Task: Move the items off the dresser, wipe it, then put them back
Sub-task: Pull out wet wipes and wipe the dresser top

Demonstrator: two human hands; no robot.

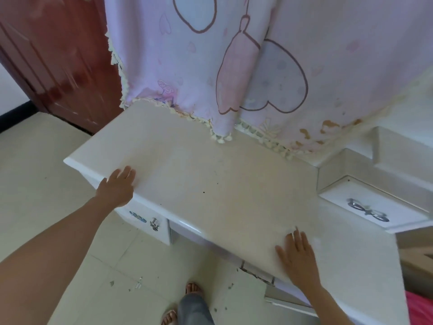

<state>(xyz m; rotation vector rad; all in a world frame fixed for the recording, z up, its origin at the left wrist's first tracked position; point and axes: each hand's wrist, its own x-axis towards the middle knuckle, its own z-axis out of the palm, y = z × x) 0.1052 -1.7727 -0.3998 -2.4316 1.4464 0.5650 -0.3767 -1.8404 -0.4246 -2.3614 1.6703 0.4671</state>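
The white dresser (210,174) fills the middle of the head view, and its cream top carries only a few dark specks. My left hand (118,186) lies flat on the top near its front left edge, fingers straight. My right hand (297,256) lies flat on the top near the front right, fingers spread. Neither hand holds anything. No cloth or loose item shows on the top.
A pink patterned cloth (234,66) with a fringed hem hangs over the back of the dresser. A small raised drawer unit (370,207) with a metal handle stands at the right. A dark red door (54,55) is at the left. My feet (187,301) stand on the tiled floor.
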